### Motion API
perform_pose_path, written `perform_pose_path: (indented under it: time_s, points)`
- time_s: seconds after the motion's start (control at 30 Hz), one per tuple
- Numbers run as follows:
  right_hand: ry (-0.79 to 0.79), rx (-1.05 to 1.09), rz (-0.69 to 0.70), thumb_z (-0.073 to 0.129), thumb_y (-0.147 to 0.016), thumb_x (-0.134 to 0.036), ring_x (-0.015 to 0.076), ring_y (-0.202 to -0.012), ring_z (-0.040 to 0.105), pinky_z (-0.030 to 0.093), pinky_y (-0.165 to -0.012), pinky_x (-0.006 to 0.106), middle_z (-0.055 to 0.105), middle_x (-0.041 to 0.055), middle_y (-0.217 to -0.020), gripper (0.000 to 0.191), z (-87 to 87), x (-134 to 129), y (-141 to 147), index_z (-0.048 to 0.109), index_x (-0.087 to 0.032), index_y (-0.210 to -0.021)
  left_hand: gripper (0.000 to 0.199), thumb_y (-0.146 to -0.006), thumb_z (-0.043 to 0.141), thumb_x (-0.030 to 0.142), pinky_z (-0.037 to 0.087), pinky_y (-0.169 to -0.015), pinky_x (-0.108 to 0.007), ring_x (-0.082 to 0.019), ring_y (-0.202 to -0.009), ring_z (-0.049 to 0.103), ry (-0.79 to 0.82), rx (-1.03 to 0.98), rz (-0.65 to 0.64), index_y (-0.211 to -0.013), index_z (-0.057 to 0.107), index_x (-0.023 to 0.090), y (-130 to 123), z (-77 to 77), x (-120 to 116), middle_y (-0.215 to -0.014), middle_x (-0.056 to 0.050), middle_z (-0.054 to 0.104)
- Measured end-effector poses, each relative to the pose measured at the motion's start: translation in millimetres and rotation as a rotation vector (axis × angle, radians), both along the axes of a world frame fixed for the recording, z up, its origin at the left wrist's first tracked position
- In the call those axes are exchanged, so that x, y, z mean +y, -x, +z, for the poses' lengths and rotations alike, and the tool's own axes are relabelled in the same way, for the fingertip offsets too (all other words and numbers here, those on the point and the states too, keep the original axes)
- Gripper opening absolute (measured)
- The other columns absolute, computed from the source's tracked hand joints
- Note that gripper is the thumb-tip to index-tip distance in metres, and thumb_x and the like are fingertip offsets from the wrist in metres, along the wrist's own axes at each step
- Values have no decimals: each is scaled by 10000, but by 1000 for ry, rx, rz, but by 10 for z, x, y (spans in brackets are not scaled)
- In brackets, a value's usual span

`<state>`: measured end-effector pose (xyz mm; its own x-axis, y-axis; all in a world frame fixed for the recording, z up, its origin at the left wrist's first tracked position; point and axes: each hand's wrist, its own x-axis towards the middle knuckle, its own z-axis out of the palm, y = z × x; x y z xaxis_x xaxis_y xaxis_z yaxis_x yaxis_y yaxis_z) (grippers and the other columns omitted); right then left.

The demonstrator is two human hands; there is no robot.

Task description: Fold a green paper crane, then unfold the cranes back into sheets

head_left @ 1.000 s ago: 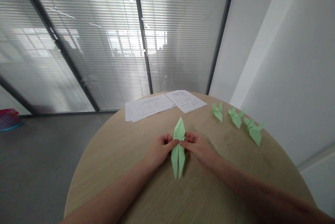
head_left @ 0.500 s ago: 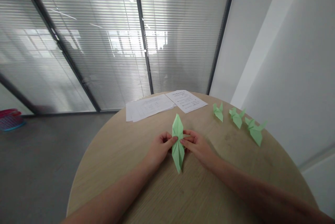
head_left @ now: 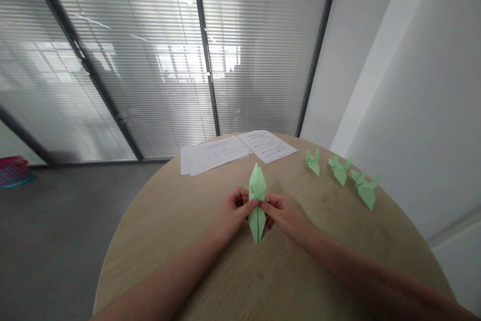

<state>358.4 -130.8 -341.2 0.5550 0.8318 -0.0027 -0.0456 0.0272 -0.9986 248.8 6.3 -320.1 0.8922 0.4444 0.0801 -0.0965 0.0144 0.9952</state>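
Observation:
A long, diamond-shaped piece of folded green paper (head_left: 257,183) is held upright over the middle of the table, pointed at its top and bottom ends. My left hand (head_left: 235,211) grips its left edge, thumb on the front face and fingers curled behind. From the other side my right hand (head_left: 281,213) pinches the right edge the same way. Both thumb tips nearly meet at the paper's middle, beside its centre crease. The fingertips behind the paper are partly hidden.
Three green folded paper cranes (head_left: 339,170) stand along the right edge of the round wooden table (head_left: 161,221). Printed sheets (head_left: 214,154) lie at the far edge. A pink and blue basket (head_left: 15,172) is on the floor at left. Glass partitions with blinds rise behind.
The thumbs have come closer together at the middle of the folded paper. Its lower half now looks flatter and its lower tip sits slightly higher.

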Motion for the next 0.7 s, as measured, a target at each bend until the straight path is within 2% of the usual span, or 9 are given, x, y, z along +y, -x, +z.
perform_pose_path:
  time_s: [0.1, 0.37, 0.5, 0.7]
  points:
    - [28, 0, 14, 736, -737, -744, 128, -481, 606, 486, -481, 236, 643, 0, -617, 574, -11, -13, -5, 613, -183, -724, 555, -659, 884, 582, 483, -612, -274, -167, -664, 639, 17, 21, -72, -935, 683, 144, 10, 2, 10, -764, -36, 698]
    - [23, -58, 96, 713, -784, -715, 150, -556, 640, 557, -544, 271, 647, 3, -661, 536, -38, -21, 7, 673, -181, -805, 409, -740, 820, 514, 459, -649, -290, -182, -664, 636, -87, 87, -91, -822, 757, 118, 30, 14, 64, -732, -62, 731]
    - [22, -93, 126, 714, -804, -669, 138, -557, 619, 537, -538, 254, 635, -3, -674, 486, -75, -6, -4, 681, -185, -838, 380, -745, 808, 492, 470, -665, -295, -191, -673, 646, -63, 89, -63, -818, 764, 122, 37, 39, 52, -736, -61, 738]
    - [23, -187, 99, 659, -874, -608, 161, -603, 583, 485, -565, 266, 603, -1, -649, 408, -106, -14, -40, 663, -212, -774, 391, -720, 834, 515, 467, -648, -284, -183, -653, 636, -47, 125, -83, -804, 776, 137, 34, 30, 56, -732, -58, 741]
